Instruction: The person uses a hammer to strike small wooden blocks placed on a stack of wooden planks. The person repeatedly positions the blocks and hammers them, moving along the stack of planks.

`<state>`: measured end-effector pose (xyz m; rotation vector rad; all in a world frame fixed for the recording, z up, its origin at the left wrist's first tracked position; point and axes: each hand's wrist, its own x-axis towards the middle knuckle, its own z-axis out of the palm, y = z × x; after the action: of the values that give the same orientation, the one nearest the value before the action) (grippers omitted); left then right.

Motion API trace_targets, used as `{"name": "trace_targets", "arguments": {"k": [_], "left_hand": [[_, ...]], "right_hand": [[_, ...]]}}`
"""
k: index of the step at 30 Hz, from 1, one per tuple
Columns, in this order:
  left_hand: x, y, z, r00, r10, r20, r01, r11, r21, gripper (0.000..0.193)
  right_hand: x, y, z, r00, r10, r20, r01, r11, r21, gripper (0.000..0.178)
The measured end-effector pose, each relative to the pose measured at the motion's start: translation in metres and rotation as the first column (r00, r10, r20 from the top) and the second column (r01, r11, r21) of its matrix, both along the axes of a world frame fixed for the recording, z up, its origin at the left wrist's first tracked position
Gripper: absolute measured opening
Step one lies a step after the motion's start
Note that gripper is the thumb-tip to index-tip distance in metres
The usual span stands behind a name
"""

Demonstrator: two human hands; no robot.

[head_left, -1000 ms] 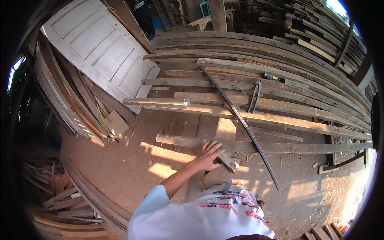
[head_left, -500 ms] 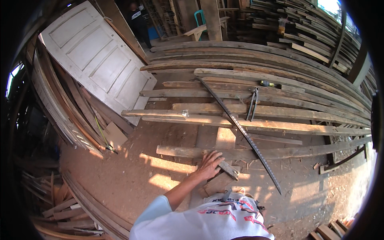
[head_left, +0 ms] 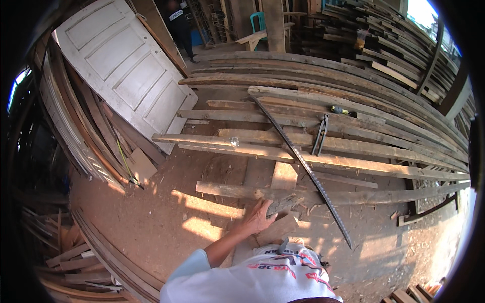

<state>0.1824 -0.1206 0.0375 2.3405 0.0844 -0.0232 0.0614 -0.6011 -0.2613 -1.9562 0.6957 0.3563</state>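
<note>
My left hand (head_left: 258,218) reaches in from the lower edge with its fingers closed around the end of a short, rough grey wood block (head_left: 284,203). The block is tilted up at its right end, beside the nearest long plank (head_left: 237,191). Under it is a flat brown board (head_left: 275,228). My right hand does not show; my body and white shirt cover that side. Right of the block, a long dark metal strip with a toothed edge (head_left: 305,166) lies slantwise across the planks. Iron pincers (head_left: 320,135) rest on planks farther back.
Several long planks (head_left: 353,156) run left to right ahead. A yellow-and-black tool (head_left: 338,109) lies on them. At left leans a white panelled door (head_left: 116,65). Stacked timber (head_left: 394,55) fills the far right; wood scraps (head_left: 76,262) lie at lower left. Another person (head_left: 178,28) stands far back.
My left hand has drawn back slightly and its grip has turned. The wood block, which pointed down to the right, now points up to the right.
</note>
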Motion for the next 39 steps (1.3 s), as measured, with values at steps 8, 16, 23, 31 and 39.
{"name": "trace_targets", "arguments": {"k": [8,16,23,31,39], "left_hand": [[-0.032,-0.018,-0.015,0.924,-0.109,-0.367,0.149,0.985,0.083,0.092],[-0.035,-0.025,-0.016,0.939,-0.181,-0.291,0.261,0.928,0.266,0.097],[-0.04,-0.017,-0.038,0.929,-0.241,-0.28,0.283,0.952,0.119,0.09],[0.013,-0.017,0.033,0.935,-0.185,-0.302,0.133,0.974,-0.183,0.088],[0.243,0.014,0.079,0.998,0.057,-0.01,-0.057,0.998,0.03,0.077]], "right_hand": [[0.002,0.01,-0.004,1.0,-0.005,0.018,0.006,1.0,-0.016,0.04],[0.009,0.025,0.013,0.998,-0.055,-0.004,0.054,0.995,-0.082,0.043],[0.003,0.029,0.06,0.991,-0.126,-0.045,0.118,0.98,-0.16,0.052],[-0.007,0.01,0.029,0.986,-0.16,-0.055,0.157,0.986,-0.056,0.038],[0.04,-0.01,0.016,0.991,-0.132,0.013,0.131,0.991,0.034,0.026]]}}
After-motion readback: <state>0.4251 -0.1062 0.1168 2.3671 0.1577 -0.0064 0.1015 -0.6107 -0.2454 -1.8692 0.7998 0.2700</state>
